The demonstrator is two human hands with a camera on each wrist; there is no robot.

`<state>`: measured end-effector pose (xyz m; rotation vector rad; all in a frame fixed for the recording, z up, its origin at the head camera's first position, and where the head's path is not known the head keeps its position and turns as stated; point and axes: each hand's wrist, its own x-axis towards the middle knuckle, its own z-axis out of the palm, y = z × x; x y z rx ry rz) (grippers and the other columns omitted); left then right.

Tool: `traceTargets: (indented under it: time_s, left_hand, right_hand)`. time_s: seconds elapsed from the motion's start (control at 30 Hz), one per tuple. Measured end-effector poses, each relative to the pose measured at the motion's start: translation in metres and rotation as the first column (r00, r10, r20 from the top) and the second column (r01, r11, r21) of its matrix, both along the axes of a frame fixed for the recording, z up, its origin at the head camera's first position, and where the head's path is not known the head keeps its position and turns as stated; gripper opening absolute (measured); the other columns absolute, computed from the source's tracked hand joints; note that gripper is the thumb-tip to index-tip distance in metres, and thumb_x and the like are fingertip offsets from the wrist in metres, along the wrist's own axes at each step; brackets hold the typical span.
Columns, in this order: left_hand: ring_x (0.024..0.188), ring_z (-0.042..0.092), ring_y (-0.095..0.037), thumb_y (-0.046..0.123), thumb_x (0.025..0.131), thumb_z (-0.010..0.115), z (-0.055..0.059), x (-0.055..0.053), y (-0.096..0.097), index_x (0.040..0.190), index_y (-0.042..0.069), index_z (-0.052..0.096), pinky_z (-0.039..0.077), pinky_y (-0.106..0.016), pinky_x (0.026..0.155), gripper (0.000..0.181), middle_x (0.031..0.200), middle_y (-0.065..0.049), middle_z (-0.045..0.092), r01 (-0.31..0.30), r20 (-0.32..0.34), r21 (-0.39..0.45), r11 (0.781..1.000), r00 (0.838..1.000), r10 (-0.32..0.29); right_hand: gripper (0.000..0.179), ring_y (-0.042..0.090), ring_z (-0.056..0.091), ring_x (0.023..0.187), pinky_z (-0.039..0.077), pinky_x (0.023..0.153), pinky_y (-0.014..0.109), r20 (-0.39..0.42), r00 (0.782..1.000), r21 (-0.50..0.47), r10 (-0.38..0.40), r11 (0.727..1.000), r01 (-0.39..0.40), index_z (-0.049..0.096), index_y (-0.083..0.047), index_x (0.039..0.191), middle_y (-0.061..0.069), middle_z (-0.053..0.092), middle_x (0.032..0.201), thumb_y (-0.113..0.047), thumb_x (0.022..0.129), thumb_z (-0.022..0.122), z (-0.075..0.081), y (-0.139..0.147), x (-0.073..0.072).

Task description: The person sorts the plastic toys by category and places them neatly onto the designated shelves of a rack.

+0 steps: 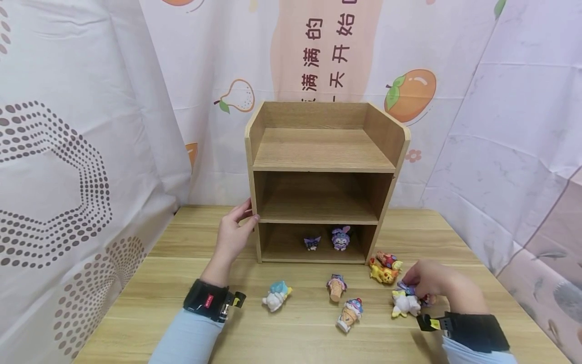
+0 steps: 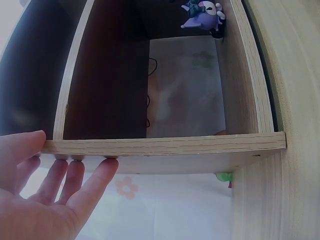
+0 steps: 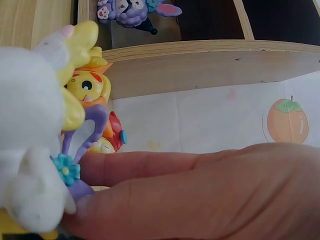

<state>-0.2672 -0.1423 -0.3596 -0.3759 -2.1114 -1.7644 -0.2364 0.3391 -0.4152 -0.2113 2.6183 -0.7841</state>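
Observation:
My left hand [image 1: 233, 235] grips the left side panel of a small wooden shelf [image 1: 320, 146]. In the left wrist view the thumb lies at the panel's front edge and the fingertips [image 2: 111, 164] press its outer face. Beside the shelf's right foot, my right hand [image 1: 438, 283] pinches a purple long-eared figurine [image 3: 92, 127] with a teal flower. Much of that figurine is hidden behind a white and yellow figurine [image 1: 404, 304]. Two purple figurines stand in the bottom compartment, a small dark one [image 1: 311, 243] and a larger eared one [image 1: 340, 239].
A yellow figurine [image 1: 383, 274] and a red one [image 1: 386, 259] lie against the shelf's right foot. In front are two ice-cream-cone figurines, one purple-topped [image 1: 336, 290], one blue-topped [image 1: 349, 316]. A white and blue figurine [image 1: 275, 297] lies farther left. Printed curtains [image 1: 218, 167] hang behind the table.

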Motion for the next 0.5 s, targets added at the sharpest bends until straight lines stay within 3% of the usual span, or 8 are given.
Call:
traceTargets:
  time_s: [0.23, 0.5]
  left_hand:
    - [0.121, 0.060, -0.039, -0.006, 0.095, 0.065, 0.0003, -0.0001, 0.0006, 0.144, -0.005, 0.052, 0.062, -0.043, 0.084, 0.051, 0.139, -0.023, 0.058, -0.002, -0.001, -0.004, 1.000, 1.000, 0.002]
    - [0.121, 0.061, -0.038, -0.006, 0.095, 0.066, 0.0003, -0.0004, 0.0000, 0.144, -0.005, 0.052, 0.061, -0.048, 0.085, 0.051, 0.138, -0.023, 0.058, -0.004, 0.000, 0.003, 1.000, 1.000, 0.004]
  right_hand:
    - [0.039, 0.017, 0.061, 0.057, 0.055, 0.048, 0.031, -0.023, 1.000, 0.055, 0.012, 0.998, -0.011, 0.076, -0.001, 0.100, 0.006, 0.068, 0.088, 0.018, 0.068, 0.063, -0.0012, 0.0004, -0.0019]
    - [0.032, 0.017, 0.060, 0.052, 0.055, 0.047, 0.031, -0.032, 0.999, 0.062, 0.026, 0.998, -0.024, 0.075, 0.001, 0.099, 0.006, 0.065, 0.084, 0.015, 0.071, 0.067, -0.0003, 0.0011, -0.0016]
